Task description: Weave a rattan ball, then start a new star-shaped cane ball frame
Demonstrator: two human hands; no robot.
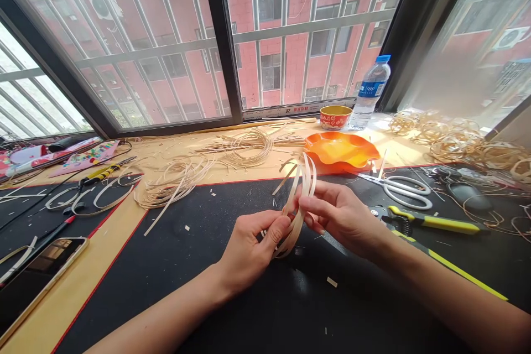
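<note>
Both forearms are stretched forward, and the hands are brought together above the black mat (186, 265) on the table (116, 232). The left hand (251, 251) is curled with the palm turned inward, and the lower end of a bundle of flat pale strips (302, 191) is pinched between its thumb and fingers. The right hand (342, 215) is closed around the middle of the same bundle, fingers pointing left. The strips are held bent, with the free ends fanned upward. Just behind them an orange wavy dish (357, 156) is seen, and only its bare orange inside is shown. Farther back a small red bowl (334, 120) is placed beside a water bottle (371, 88). Their contents cannot be told.
</note>
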